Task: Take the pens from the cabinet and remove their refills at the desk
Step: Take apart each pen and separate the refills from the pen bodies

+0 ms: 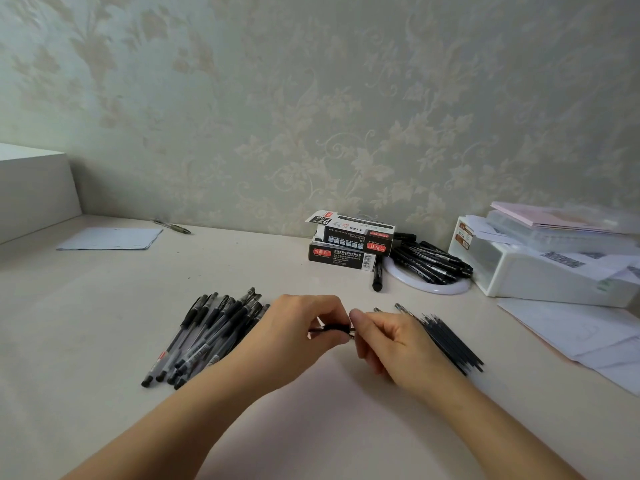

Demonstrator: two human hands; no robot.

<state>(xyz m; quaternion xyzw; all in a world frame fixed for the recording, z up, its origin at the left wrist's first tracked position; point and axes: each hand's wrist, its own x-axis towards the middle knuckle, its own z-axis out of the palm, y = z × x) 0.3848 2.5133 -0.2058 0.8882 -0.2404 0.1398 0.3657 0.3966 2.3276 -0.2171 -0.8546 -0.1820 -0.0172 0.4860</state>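
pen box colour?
Black pen boxes with red labels and white text, seen in the head view.

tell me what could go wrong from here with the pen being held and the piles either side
1. Both hands, left hand and right hand, pinch one pen over the bare desk; a small part could drop and roll off.
2. The right wrist lies close beside the loose refills; a sweep could scatter them.
3. The pile of pens lies under the left forearm and might get nudged.

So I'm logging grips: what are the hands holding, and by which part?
Both hands hold one pen: the left hand grips its black barrel, the right hand pinches the metal tip end.
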